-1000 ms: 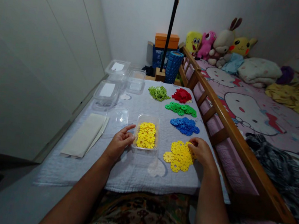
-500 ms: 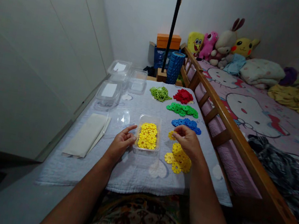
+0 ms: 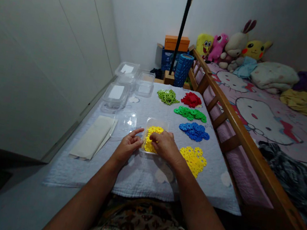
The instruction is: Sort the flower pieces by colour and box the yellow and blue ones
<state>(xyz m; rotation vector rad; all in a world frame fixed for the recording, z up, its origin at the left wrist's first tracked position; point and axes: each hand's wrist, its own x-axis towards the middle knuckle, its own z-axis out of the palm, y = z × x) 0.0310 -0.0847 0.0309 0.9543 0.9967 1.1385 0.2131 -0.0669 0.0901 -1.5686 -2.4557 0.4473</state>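
Note:
A clear plastic container (image 3: 157,123) stands in front of me, with rows of yellow flower-shaped interlocking discs (image 3: 151,149) lying in it. My left hand (image 3: 129,145) rests against its left wall, thumb and fingers apart, gripping nothing. Over the container, my right hand (image 3: 165,146) pinches its fingertips down at the discs; the yellow disc in them is mostly hidden. To the right, partly behind my right forearm, lies a loose pile of yellow discs (image 3: 196,161). A clear lid (image 3: 128,121) lies flat behind my left hand.
Piles of blue discs (image 3: 194,131), green discs (image 3: 190,114), red discs (image 3: 191,99) and light green pieces (image 3: 168,97) lie along the right. Clear containers (image 3: 115,92) stand back left, behind a folded pale cloth or paper (image 3: 92,136). A wooden bed rail (image 3: 228,114) borders the right.
My right hand has carried a yellow disc left, from beside the loose yellow pile to over the container. My left hand stays at the container's left side. The view has shifted slightly.

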